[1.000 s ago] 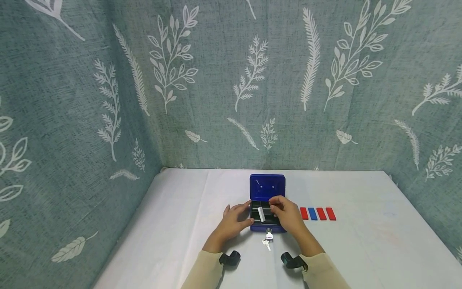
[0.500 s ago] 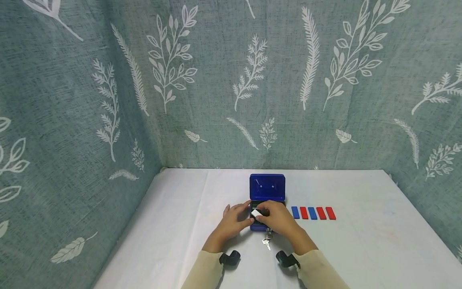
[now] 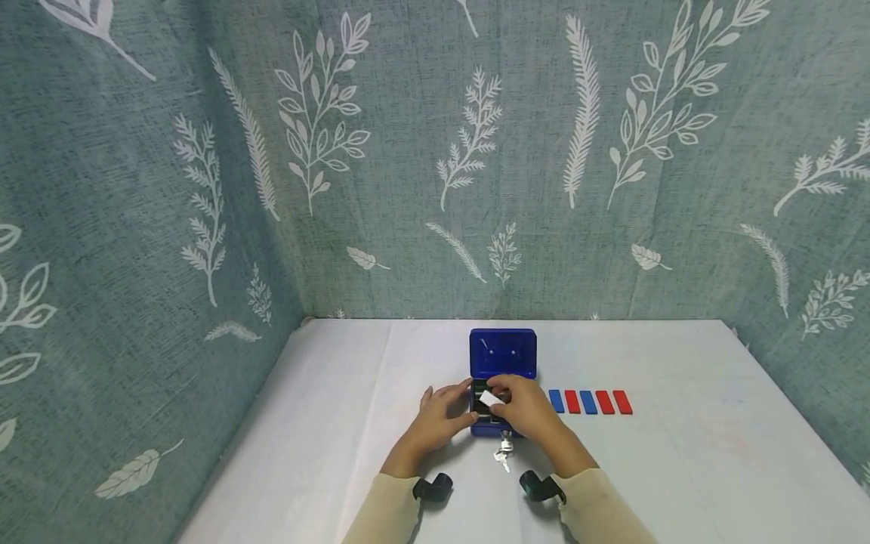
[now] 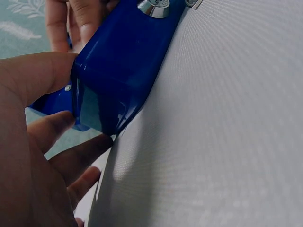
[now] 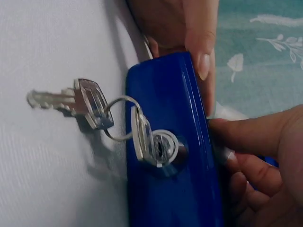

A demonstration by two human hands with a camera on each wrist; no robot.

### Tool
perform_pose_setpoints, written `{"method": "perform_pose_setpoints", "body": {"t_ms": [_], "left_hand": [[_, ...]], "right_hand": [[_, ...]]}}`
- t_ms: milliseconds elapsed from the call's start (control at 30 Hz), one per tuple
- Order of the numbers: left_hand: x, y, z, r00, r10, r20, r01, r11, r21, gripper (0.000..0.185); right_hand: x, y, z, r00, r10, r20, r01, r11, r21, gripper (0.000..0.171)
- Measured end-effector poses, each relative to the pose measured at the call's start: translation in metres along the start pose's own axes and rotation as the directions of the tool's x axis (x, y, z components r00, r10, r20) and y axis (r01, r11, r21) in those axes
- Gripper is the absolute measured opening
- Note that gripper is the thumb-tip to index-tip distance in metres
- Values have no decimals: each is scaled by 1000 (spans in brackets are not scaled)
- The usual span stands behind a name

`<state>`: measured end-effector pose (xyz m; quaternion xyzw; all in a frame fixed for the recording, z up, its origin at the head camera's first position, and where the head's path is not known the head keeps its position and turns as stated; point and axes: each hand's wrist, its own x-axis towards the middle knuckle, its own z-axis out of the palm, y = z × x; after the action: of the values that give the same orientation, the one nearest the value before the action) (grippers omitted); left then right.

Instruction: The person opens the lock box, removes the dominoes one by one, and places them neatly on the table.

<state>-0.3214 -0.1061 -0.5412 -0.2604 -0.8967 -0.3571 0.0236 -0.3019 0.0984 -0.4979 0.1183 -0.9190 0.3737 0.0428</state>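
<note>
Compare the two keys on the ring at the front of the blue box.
One key sits in the lock on the front of the blue box; the other key lies loose on the table. Only the bow of the inserted one shows, while the loose one shows bow and blade. Both are silver metal and share one ring.

My table (image 3: 353, 423) wears a white cloth. On it sit the open blue box (image 3: 503, 353), keys (image 3: 502, 452) trailing from its front lock, and five red and blue tiles (image 3: 588, 401) in a row beside it.
</note>
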Motion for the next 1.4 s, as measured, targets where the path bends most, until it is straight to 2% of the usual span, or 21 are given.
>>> {"method": "perform_pose_setpoints", "body": {"t_ms": [233, 467, 800, 967, 1167, 1400], "left_hand": [[0, 0, 0, 1000, -15, 8, 15, 1000, 4, 64], [-1, 2, -1, 1000, -24, 11, 24, 1000, -1, 65], [-2, 2, -1, 1000, -21, 4, 21, 1000, -16, 65], [-2, 2, -1, 1000, -27, 1, 27, 999, -17, 65], [-2, 2, 0, 999, -43, 4, 43, 999, -11, 65], [-1, -1, 0, 1000, 0, -6, 0, 1000, 4, 64]], "right_hand": [[1, 3, -5, 999, 43, -12, -42, 995, 93, 39], [1, 10, -8, 994, 96, -53, -82, 973, 215, 49], [-2, 14, -13, 984, 169, -62, -130, 906, 402, 44], [-4, 18, -15, 982, 183, -52, -134, 858, 496, 37], [-6, 21, -20, 982, 185, -48, -131, 835, 534, 36], [-7, 22, -24, 979, 202, -32, -148, 806, 573, 38]]}}
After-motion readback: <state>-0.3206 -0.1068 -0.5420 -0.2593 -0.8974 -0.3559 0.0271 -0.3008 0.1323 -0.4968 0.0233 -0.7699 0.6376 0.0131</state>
